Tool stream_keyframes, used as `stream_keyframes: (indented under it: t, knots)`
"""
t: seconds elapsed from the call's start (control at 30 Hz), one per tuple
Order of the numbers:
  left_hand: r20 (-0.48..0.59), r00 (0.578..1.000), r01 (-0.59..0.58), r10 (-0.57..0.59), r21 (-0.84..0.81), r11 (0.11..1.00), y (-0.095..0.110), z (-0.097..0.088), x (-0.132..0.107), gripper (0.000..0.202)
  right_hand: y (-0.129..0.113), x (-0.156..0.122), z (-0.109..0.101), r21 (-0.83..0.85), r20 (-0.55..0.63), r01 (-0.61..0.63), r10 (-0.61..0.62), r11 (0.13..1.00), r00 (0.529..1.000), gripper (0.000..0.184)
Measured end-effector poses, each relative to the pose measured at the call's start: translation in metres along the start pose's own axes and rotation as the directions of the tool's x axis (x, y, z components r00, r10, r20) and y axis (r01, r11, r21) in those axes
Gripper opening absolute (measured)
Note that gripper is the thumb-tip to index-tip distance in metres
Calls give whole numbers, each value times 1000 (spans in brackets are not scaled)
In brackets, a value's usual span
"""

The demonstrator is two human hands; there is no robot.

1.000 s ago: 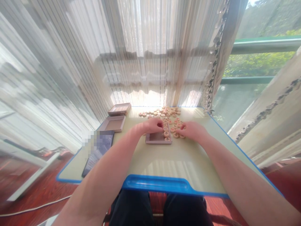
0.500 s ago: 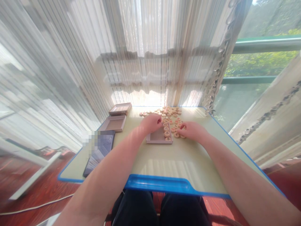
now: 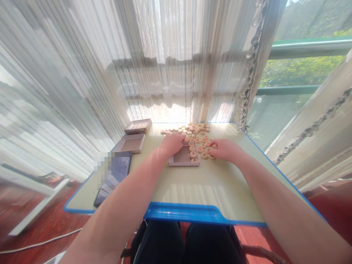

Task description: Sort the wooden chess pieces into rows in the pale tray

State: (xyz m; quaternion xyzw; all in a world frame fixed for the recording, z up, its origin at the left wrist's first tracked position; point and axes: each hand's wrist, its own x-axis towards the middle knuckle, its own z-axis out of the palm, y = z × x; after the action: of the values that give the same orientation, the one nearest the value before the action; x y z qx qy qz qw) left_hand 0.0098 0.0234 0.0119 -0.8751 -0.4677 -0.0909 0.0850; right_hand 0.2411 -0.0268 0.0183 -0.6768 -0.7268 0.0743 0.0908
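A shallow cardboard box [image 3: 183,164] sits on the table, with a column of round wooden Chinese chess pieces [image 3: 193,154] along its right side. My left hand [image 3: 173,143] is at the box's far left corner, its fingers curled in; whatever they grip is hidden. Right of the box, my right hand [image 3: 226,149] is low over loose pieces [image 3: 204,155], thumb and forefinger bent round one piece at the group's right edge. Red and black characters mark the pieces. More pieces [image 3: 189,129] lie heaped beyond the box.
An open box part [image 3: 134,143] and another shallow box [image 3: 138,125] lie at the table's left back. A dark tablet [image 3: 117,179] is on the left, partly blurred out. The table has a blue front tray [image 3: 184,212]. Sheer curtains [image 3: 170,80] hang behind it.
The view has shifted slightly, so the table and box appear a little further left. Both hands stay close to where they were; the right fingers have drawn slightly back from the nearer pieces.
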Motion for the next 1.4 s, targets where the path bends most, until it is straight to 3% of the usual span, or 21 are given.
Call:
stream_keyframes:
  t: [0.27, 0.73, 1.0, 1.23, 1.4]
  knots:
    - [13, 999, 32, -32, -23, 999, 1, -1, 2, 17, -6, -5, -1, -5, 46, 8, -8, 1000, 999, 34]
    - [-26, 998, 63, -63, 10, 998, 0, 3, 2, 19, -4, 0, 4, 3, -1, 14, -14, 1000, 1000, 38]
    - [-21, 998, 67, -67, -2, 998, 0, 2, 1, 22, -7, -3, 2, 5, -19, 40, -40, 999, 999, 30]
    - [-21, 997, 71, -71, -4, 997, 1, 1, 0, 22, -6, -1, 6, 1, -35, 29, -29, 1000, 999, 41]
    - [-10, 998, 60, -60, 1, 998, 0, 1, 0, 22, -5, 1, 6, -28, -15, 9, -10, 1000, 1000, 38]
